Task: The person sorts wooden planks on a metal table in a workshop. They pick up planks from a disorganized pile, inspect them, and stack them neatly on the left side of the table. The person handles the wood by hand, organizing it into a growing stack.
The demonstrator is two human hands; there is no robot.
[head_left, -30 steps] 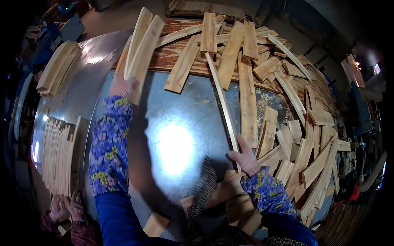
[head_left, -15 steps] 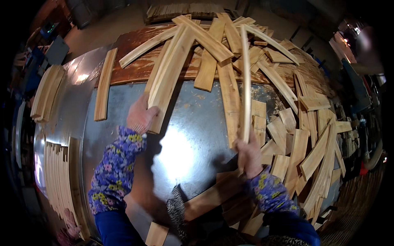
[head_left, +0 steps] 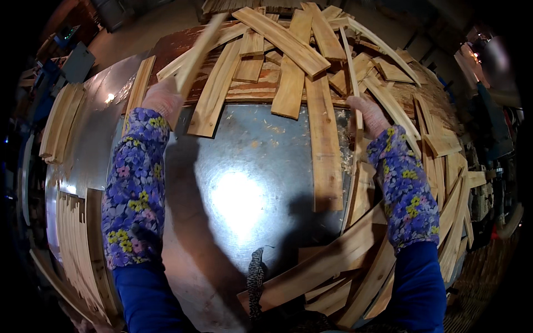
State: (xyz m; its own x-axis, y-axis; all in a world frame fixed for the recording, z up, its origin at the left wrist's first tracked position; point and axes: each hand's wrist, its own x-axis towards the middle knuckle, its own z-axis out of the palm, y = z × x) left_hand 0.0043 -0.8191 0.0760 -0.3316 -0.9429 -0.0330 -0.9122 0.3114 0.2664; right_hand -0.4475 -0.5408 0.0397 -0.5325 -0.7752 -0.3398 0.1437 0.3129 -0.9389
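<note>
My left hand (head_left: 163, 99), in a pale glove or cuff, is closed round a wooden board (head_left: 201, 53) that slants up and away, smeared by motion. Beneath it, another board (head_left: 215, 91) lies with its near end over the metal table (head_left: 244, 139). On the right, my right hand (head_left: 371, 115) is closed on a narrow strip of wood (head_left: 351, 66), seen edge-on among the scattered pieces. A long board (head_left: 326, 150) rests on the metal between my hands, nearer the right one.
Many loose boards (head_left: 288, 72) lie crisscrossed on a worn wooden panel at the far side. More pieces (head_left: 449, 194) are heaped at the right. Neat stacks (head_left: 62, 122) and a row of strips (head_left: 75, 238) stand left. Another person's hand (head_left: 83, 324) shows at lower left.
Both hands have moved away from me, the left one leftward and the right one rightward. The board in my left hand has swung left. At lower left a curved strip has appeared.
</note>
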